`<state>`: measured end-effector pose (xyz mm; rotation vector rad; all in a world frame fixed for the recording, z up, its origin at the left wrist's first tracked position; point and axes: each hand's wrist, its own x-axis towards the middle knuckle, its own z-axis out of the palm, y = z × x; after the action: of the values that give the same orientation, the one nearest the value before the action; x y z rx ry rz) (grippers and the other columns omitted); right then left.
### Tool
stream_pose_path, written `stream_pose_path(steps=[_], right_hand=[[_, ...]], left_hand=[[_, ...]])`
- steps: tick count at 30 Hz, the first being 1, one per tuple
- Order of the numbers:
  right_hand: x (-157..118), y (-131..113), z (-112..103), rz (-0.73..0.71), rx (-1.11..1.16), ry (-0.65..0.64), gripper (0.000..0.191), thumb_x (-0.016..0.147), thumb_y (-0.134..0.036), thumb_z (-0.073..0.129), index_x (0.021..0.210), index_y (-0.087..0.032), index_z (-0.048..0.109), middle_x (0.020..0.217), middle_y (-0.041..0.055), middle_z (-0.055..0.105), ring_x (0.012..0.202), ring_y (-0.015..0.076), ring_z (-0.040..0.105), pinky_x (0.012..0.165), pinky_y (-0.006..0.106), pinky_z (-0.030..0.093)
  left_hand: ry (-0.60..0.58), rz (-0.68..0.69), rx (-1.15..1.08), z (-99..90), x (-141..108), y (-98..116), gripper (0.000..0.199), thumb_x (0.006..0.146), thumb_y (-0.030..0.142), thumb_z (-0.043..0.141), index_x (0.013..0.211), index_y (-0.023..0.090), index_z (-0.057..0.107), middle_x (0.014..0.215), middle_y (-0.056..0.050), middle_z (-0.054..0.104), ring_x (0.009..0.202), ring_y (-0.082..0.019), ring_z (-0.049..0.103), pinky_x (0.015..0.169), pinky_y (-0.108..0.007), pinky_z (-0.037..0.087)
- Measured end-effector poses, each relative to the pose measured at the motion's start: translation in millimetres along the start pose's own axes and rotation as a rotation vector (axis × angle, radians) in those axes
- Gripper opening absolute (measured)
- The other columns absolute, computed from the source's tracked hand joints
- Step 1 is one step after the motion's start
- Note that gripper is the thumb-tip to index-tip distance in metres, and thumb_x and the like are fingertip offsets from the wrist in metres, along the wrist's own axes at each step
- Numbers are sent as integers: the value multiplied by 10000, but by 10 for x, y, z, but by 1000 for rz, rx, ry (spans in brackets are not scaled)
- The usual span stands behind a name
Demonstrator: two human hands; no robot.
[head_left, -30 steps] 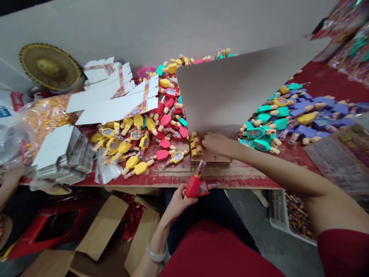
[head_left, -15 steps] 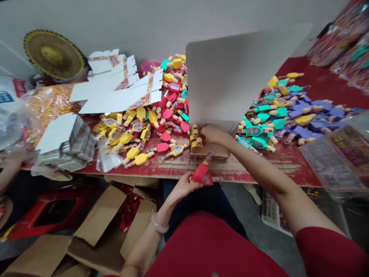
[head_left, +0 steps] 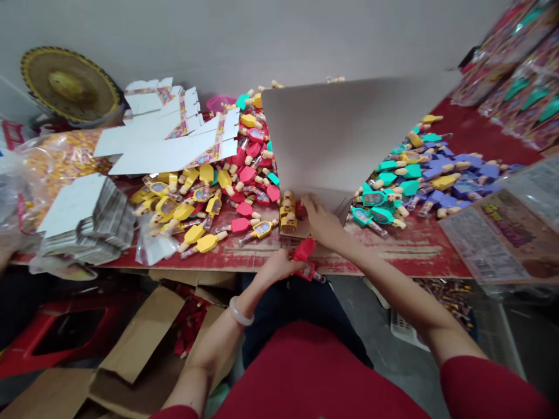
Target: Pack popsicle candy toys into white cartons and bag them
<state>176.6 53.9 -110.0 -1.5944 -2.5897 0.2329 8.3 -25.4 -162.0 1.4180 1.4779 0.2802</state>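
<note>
My left hand is shut on a red popsicle-shaped candy toy with a clear tube, just at the table's front edge. My right hand rests at the near corner of an open cardboard display box, its fingers beside a packed row of yellow popsicle-shaped toys. The box's tall white lid stands up and hides part of the table behind it. Whether my right hand holds a toy is hidden. Heaps of loose toys in yellow, red, teal and purple lie on both sides of the box.
Folded printed box blanks and a flat stack lie left on the red table. A co-worker's hand shows at the left edge. Below stand a cardboard carton and a red stool.
My left hand has brought the red toy up towards the table edge and the box. My right hand stays at the box, and the view has shifted slightly.
</note>
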Motion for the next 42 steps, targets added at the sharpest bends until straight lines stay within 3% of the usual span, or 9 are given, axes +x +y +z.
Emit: stream_pose_path(steps=[4, 8, 12, 14, 18, 22, 31, 37, 42], right_hand=[[-669, -3, 162, -274, -57, -62, 648, 849, -99, 584, 1489, -141, 486, 1488, 222, 548, 1307, 380, 536, 1050, 505, 460], [-835, 307, 222, 4, 249, 29, 296, 896, -178, 559, 1177, -147, 648, 1177, 175, 707, 1060, 295, 643, 910, 399, 519], [-620, 704, 288, 261, 665, 370, 315, 884, -385, 621, 1130, -190, 589, 1043, 89, 710, 901, 237, 651, 777, 337, 540], [-421, 788, 366, 290, 705, 426, 308, 849, -352, 626, 1107, -189, 586, 1065, 95, 708, 941, 240, 654, 814, 342, 543], [-73, 795, 524, 323, 615, 283, 296, 768, -172, 526, 1048, -167, 623, 999, 116, 736, 935, 264, 665, 837, 374, 544], [5, 826, 509, 264, 514, 149, 334, 725, -106, 513, 1020, -142, 665, 945, 142, 756, 925, 288, 673, 810, 345, 527], [308, 806, 246, 320, 304, -68, 394, 852, -175, 568, 1219, -93, 684, 1192, 219, 744, 1149, 341, 684, 882, 314, 514], [194, 816, 290, 374, 271, -49, 448, 827, -111, 543, 1259, -64, 655, 1219, 227, 732, 1167, 326, 678, 871, 299, 513], [204, 819, 278, 402, 266, -92, 383, 851, -121, 532, 1193, -43, 684, 1174, 243, 742, 1157, 330, 687, 866, 298, 511]], left_hand=[[-14, 169, 52, -154, 25, 166, 275, 733, 440, 760, 784, 176, 703, 660, 3, 641, 607, -165, 559, 531, -266, 323], [-43, 268, 95, -358, -31, 380, 328, 837, 513, 696, 815, 187, 672, 641, 7, 616, 598, -169, 551, 539, -276, 329], [215, 445, 232, -505, -60, 626, 162, 939, 347, 628, 963, 187, 631, 845, -34, 690, 790, -198, 637, 695, -282, 447], [299, 540, 464, -494, 7, 754, 118, 955, 218, 587, 1049, 164, 633, 1025, -96, 717, 981, -241, 655, 844, -324, 479], [245, 535, 941, -407, 259, 948, 290, 943, 22, 437, 1120, 84, 658, 1099, -194, 723, 1135, -306, 637, 928, -390, 486], [116, 535, 1093, -486, 425, 1024, 310, 960, 36, 403, 1080, 72, 687, 1056, -203, 733, 1105, -306, 666, 887, -376, 497], [-189, 602, 971, -575, 585, 1191, 176, 867, 144, 566, 907, 150, 737, 924, -120, 726, 910, -258, 668, 851, -350, 455], [-69, 585, 787, -684, 734, 1137, 184, 886, 281, 638, 1008, 171, 721, 952, -75, 719, 935, -254, 655, 867, -342, 445], [-152, 592, 772, -640, 616, 992, 220, 925, 302, 617, 1096, 184, 689, 1015, -89, 719, 977, -270, 671, 855, -333, 454]])
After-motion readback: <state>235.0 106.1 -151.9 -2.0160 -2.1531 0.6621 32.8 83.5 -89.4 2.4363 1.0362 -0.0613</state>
